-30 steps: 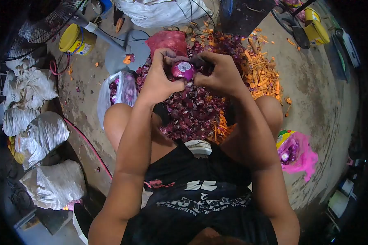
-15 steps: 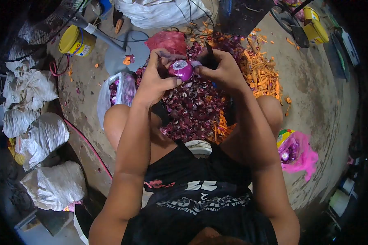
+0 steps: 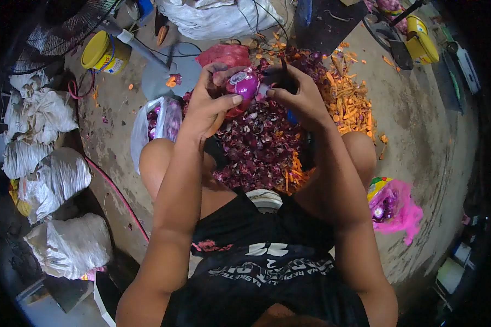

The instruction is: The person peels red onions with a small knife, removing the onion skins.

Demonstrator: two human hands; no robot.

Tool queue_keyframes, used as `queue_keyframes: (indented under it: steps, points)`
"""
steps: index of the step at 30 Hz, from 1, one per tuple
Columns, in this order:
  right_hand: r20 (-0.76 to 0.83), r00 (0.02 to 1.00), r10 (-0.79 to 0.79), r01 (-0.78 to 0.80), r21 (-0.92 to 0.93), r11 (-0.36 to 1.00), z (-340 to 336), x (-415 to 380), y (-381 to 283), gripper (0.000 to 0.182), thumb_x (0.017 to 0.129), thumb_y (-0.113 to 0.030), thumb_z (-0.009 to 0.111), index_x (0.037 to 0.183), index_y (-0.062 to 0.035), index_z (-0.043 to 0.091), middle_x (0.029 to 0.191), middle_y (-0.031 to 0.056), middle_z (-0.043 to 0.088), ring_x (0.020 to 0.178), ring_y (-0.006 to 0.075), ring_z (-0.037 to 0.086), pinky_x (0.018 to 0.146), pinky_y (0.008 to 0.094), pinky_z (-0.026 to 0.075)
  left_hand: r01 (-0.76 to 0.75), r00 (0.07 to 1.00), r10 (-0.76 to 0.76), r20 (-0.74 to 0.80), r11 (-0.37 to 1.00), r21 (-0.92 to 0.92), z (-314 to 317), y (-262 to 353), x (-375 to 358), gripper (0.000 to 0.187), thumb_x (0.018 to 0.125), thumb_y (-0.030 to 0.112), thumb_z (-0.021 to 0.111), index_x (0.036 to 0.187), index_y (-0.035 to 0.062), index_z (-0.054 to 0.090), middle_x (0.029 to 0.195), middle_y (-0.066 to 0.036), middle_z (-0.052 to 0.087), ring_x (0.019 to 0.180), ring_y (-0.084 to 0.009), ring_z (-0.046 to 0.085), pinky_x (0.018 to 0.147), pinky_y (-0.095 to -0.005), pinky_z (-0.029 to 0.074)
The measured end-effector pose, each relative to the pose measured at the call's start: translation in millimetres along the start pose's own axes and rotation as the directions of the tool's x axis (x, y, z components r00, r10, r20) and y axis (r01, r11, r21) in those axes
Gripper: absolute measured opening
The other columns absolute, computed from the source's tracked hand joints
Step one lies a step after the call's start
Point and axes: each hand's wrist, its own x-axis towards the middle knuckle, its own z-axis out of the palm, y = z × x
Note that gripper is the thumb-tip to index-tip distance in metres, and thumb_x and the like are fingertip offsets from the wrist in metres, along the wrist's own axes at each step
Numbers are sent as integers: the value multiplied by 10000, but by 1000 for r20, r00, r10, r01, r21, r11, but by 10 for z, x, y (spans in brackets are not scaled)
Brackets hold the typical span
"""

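Observation:
A shiny purple onion [image 3: 244, 85] is held in my left hand [image 3: 210, 101], with the thumb across its lower side. Close to the onion's right side is my right hand [image 3: 298, 97], its thumb and fingers bent round something dark that I cannot make out clearly. A pale bit of skin shows between the right thumb and the onion. Below both hands spreads a heap of dark red onion skins [image 3: 259, 141], with orange peelings [image 3: 294, 171] at its lower right edge. A red mesh bag [image 3: 222, 55] lies just beyond my left hand.
Carrot peelings [image 3: 350, 103] are piled at the right. A clear bag of onions [image 3: 163, 121] stands at the left, and a pink bag [image 3: 399, 207] lies at the right. A fan stand [image 3: 142, 52], yellow bucket [image 3: 103, 53] and white sacks [image 3: 65, 245] are further left.
The onion has turned and tipped slightly up and left in my left hand. My right hand has shifted a little to the right, away from it.

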Motion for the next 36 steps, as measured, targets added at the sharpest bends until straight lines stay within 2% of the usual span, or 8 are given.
queue_keyframes:
  steps: [11,17,22,26,29,31,32,36]
  points:
    - [57,996,68,-74,99,992,51,-6,66,310,786,-110,724,1063,18,666,929,39,681,815,106,626,756,269,516,2,997,-4,73,1000,27,-88,-76,15,729,660,-111,765,1291,49,438,1316,-187,571,1230,-284,555,1035,-409,476]
    - [22,993,116,-118,120,986,65,-2,29,276,783,-108,743,1021,10,671,902,38,675,787,111,614,743,271,510,98,995,-88,55,971,-219,-10,3,-1,600,736,-96,708,1273,36,474,1237,-134,563,1202,-267,566,1049,-399,461]
    - [-17,981,193,-187,163,969,137,-14,10,240,810,-99,752,1009,-1,662,906,37,674,782,112,609,747,278,507,85,996,-87,-11,987,-136,31,-75,21,504,810,-56,683,1267,29,489,1218,-120,562,1125,-234,591,1014,-375,476]
    - [-28,994,107,-104,80,991,186,-28,41,252,795,-96,761,1008,-5,662,892,35,679,778,119,607,754,292,508,86,994,-84,-70,996,29,97,-141,49,447,841,-53,699,1234,27,503,1154,-81,561,1037,-210,607,951,-357,499]
    - [-44,994,99,-102,-77,992,156,-8,66,236,793,-109,762,978,5,670,875,47,692,786,119,612,765,295,510,80,995,-86,-59,992,-99,14,-208,82,477,832,-58,717,1248,22,498,1168,-89,573,1061,-212,610,953,-340,501]
    - [-64,986,156,-167,-254,953,81,30,116,231,795,-129,764,953,15,676,865,59,702,793,116,618,771,294,511,71,997,-77,-29,981,-179,5,-68,67,510,827,-49,710,1283,16,490,1197,-100,583,1119,-225,600,1006,-391,501]
    - [-56,986,157,-165,-215,962,60,33,140,241,796,-146,769,952,17,681,864,65,706,794,116,623,770,294,513,70,997,-74,-11,973,-219,-1,-15,77,527,825,-45,707,1300,13,485,1212,-105,588,1148,-232,595,1032,-417,501]
    - [-30,997,71,-72,-30,997,52,42,49,278,811,-199,782,969,16,702,866,83,718,798,120,642,752,299,521,0,1000,3,-25,993,114,-31,-34,71,588,762,-58,766,1284,18,506,1220,-97,589,1119,-214,600,999,-380,516]
